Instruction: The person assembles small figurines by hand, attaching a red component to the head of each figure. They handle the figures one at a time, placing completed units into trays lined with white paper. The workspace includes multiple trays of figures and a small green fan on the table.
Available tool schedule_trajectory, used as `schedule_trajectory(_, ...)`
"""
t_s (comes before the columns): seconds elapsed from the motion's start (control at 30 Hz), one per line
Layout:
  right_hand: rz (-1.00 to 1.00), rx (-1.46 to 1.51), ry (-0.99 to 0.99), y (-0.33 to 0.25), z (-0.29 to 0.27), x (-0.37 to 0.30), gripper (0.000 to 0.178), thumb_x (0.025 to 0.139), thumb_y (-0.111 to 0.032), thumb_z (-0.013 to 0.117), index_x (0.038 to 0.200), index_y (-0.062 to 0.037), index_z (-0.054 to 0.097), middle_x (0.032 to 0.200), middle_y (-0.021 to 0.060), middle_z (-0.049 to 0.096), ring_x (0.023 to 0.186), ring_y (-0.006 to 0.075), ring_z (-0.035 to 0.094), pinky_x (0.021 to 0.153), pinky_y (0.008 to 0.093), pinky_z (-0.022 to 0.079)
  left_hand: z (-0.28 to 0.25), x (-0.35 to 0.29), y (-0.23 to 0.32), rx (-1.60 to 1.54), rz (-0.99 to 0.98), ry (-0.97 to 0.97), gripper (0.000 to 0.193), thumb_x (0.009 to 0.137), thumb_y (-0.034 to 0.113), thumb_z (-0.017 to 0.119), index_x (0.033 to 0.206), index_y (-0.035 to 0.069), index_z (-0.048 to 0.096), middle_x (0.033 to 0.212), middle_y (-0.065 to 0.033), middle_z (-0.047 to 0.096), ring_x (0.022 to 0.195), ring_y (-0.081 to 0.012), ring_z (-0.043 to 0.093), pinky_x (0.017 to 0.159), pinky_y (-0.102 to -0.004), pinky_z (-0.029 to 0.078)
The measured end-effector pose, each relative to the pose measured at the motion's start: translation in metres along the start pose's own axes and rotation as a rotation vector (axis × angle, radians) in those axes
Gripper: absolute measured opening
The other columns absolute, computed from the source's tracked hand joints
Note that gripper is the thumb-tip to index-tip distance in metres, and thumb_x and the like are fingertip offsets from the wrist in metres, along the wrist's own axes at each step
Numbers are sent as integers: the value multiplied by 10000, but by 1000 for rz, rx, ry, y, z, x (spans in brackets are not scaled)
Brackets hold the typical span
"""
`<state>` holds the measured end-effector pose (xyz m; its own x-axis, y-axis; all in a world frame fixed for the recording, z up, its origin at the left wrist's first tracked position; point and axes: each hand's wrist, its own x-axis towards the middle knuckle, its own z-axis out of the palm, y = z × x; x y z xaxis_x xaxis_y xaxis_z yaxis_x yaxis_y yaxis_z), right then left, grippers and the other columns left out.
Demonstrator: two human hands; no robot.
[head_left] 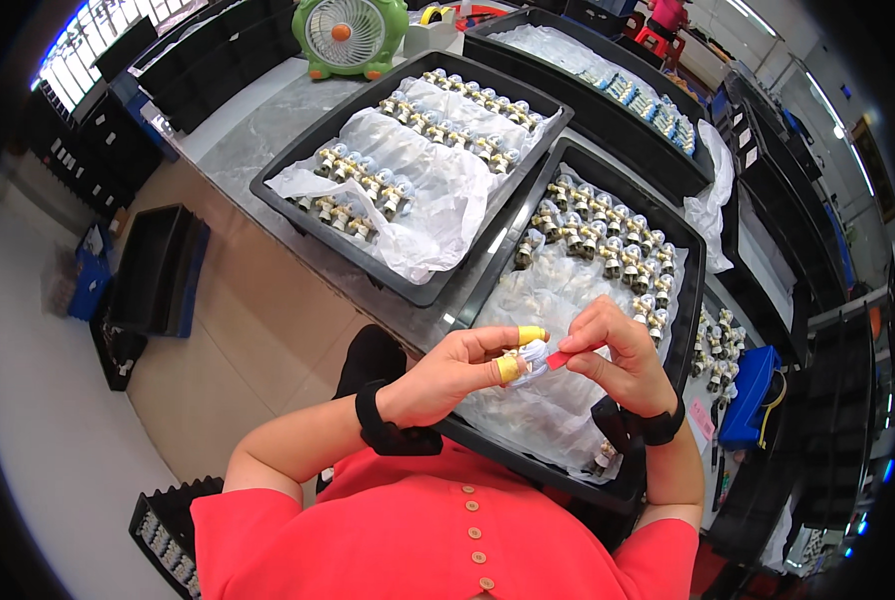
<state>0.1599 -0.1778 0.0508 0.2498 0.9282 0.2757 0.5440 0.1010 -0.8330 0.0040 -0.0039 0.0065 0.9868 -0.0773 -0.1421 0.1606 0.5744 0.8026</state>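
Observation:
My left hand (452,370), with yellow wraps on two fingertips, pinches a small white and pale-blue figurine (536,358). In my right hand (618,355), thumb and fingers close on a small flat red piece (559,359), held against or right beside the figurine; actual contact I cannot make out. Both hands are over the near black tray (699,300), lined with thin white plastic sheeting (513,425). Rows of small figurines (613,240) in white, blue, gold and dark tones stand along its far and right parts.
Left of it lies another black tray (343,243) with sheeting and figurines. A green fan (351,38) stands at the back of the table. More figurines (716,345) and a blue bin (751,398) sit to the right. Black crates (153,265) rest on the floor at left.

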Motion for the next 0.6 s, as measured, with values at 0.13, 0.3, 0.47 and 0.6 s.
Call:
schedule_trajectory(0.13, -31, -95, -11, -2, 0, 4, 98, 776, -64, 707, 866, -87, 673, 831, 1, 620, 837, 182, 512, 791, 306, 397, -1, 0, 1, -3, -5, -26, 453, 921, 144, 592, 1332, 0, 471, 1166, -18, 585, 1020, -57, 532, 878, -217, 418)
schedule_trajectory(0.3, -54, -138, 18, -1, 0, 5, 99, 770, -77, 712, 859, -102, 677, 823, -6, 616, 826, 185, 488, 801, 307, 371, -1, 0, 1, -4, -30, -26, 450, 919, 133, 590, 1330, -6, 471, 1168, -23, 585, 1018, -58, 534, 882, -217, 420)
schedule_trajectory(0.47, -58, -143, -4, -3, 6, 6, 105, 766, -76, 715, 858, -107, 677, 828, -6, 612, 842, 191, 483, 809, 309, 366, -2, 1, 1, -5, -36, -32, 451, 917, 127, 591, 1330, -8, 470, 1171, -27, 585, 1021, -63, 540, 883, -215, 426)
schedule_trajectory(0.6, -20, -187, 13, -1, -1, 5, 113, 757, -79, 724, 855, -111, 678, 832, -5, 607, 851, 195, 482, 819, 317, 368, -2, 0, 2, -7, -42, -30, 432, 923, 128, 581, 1320, -10, 481, 1210, -56, 586, 1092, -92, 543, 949, -244, 412)
